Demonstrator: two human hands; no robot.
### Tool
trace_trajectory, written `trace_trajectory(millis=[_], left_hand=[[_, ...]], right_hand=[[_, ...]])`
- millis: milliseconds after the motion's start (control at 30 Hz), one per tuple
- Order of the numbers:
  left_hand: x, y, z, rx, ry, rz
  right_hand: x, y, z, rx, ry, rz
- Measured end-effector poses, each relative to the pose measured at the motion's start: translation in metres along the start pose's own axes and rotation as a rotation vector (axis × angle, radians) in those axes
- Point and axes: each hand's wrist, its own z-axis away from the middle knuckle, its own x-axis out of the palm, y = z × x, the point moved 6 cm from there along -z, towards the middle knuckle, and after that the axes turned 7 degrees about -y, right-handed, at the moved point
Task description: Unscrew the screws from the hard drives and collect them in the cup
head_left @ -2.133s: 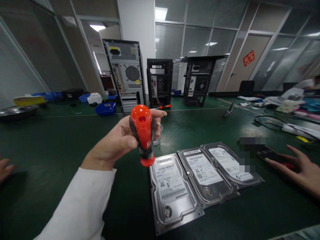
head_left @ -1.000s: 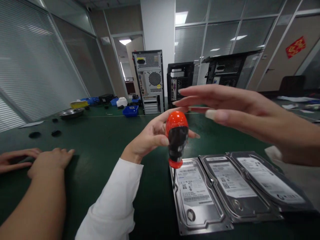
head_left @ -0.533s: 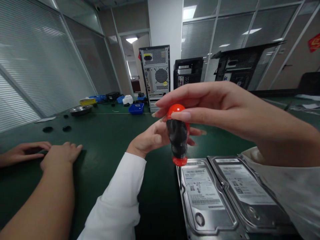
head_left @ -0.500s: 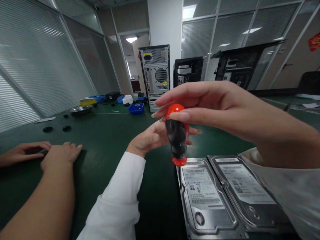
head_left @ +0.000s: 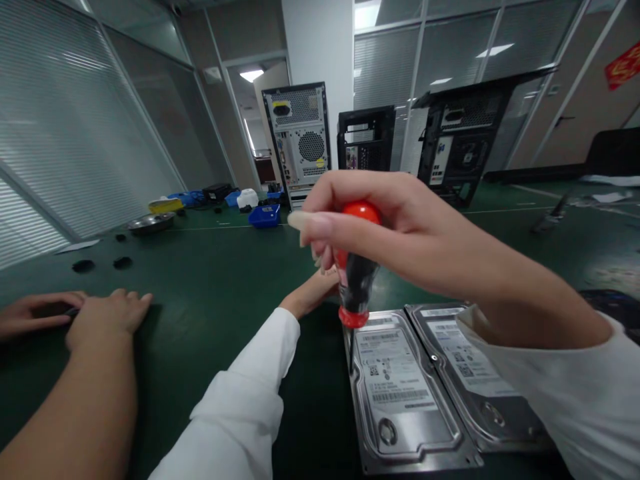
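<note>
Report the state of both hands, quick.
Left hand: partly hidden behind the screwdriver; open or closed, cannot tell.
Right hand: closed around the top of the screwdriver's handle.

Plain white long sleeves [head_left: 239, 400].
We log deep creases in the left one, a loose wide cuff [head_left: 533, 363] on the right, and a long thumbnail [head_left: 301, 220] on the bare right hand [head_left: 380, 230].

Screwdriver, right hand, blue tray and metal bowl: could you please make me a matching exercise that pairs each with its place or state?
1. Screwdriver
2. Right hand
3. Blue tray
4. Metal bowl

A. Round and silvery
B. Closed around a red and black handle
C. Beside the leftmost computer case
D. Shaft pointing down to a hard drive

Pairs: 1-D, 2-B, 3-C, 4-A
</note>
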Motion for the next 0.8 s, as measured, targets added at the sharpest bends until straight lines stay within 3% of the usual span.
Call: trace_trajectory(millis=[100,200,300,400,533,600,800], left_hand=[[0.001,-0.009,0.000,-0.074,-0.110,-0.029],[-0.009,-0.006,0.002,-0.016,-0.126,-0.065],[-0.032,-0.001,0.004,0.081,0.019,-0.071],[-0.051,0.003,0.003,0.158,0.217,-0.080],[-0.051,0.005,0.001,0.217,0.378,-0.160],[-0.049,0.004,0.001,0.223,0.424,-0.170],[-0.057,0.002,0.007,0.266,0.538,-0.216]], right_hand=[[-0.002,0.011,0.000,0.080,-0.116,-0.262],[0.001,0.019,0.002,0.091,-0.242,-0.468],[0.002,0.022,0.001,-0.008,-0.256,-0.466],[0.000,0.025,-0.001,-0.045,-0.136,-0.283],[-0.006,0.018,0.001,-0.060,0.039,0.028],[-0.007,0.016,0.003,-0.040,0.033,0.051],[-0.007,0.015,0.008,0.027,-0.161,-0.095]])
